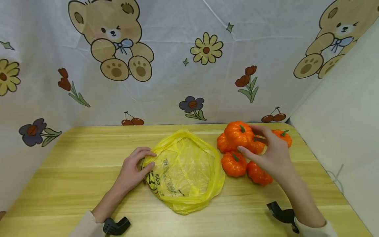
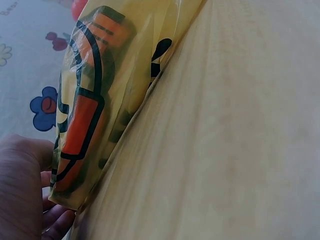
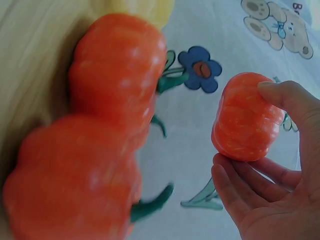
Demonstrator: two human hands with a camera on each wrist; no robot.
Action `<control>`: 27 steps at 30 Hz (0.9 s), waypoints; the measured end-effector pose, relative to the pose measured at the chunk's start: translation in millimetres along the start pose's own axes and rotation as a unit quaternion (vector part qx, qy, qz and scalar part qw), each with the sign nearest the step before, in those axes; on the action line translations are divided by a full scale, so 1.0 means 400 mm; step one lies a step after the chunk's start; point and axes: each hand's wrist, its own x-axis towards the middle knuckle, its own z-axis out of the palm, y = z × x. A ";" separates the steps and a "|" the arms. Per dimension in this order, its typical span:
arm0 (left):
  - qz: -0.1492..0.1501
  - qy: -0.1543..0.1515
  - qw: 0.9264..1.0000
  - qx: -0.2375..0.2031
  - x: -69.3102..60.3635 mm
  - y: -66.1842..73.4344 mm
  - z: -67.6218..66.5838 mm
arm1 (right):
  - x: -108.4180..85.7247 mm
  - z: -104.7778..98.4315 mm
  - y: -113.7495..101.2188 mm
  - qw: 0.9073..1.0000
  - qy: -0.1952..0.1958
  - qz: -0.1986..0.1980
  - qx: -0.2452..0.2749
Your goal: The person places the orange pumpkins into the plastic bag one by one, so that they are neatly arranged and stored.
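Observation:
A yellow plastic bag with dark print lies with its mouth spread wide on the table. My left hand holds the bag at its left rim; in the left wrist view, fingers show at the bag's lower corner. On the right, my right hand grips a small orange pumpkin with a green stem between thumb and fingers. In the right wrist view this pumpkin is held up, apart from the others. Below and around the hand are several more orange pumpkins, close to the bag's right side.
One pumpkin sits farther right, partly behind the right hand. The wooden table meets a cloth backdrop with bears and flowers at its far edge. A white wall surface stands along the right side.

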 end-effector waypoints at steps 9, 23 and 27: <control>0.008 0.009 1.000 0.006 -0.001 0.000 0.000 | 0.036 0.050 -0.046 0.999 -0.037 0.010 0.008; 0.020 0.013 1.000 0.005 0.002 -0.003 -0.003 | 0.080 0.104 -0.094 0.998 -0.034 -0.040 0.044; 0.020 0.011 1.000 0.001 0.001 -0.001 0.000 | 0.093 0.114 -0.112 0.997 -0.031 -0.045 0.053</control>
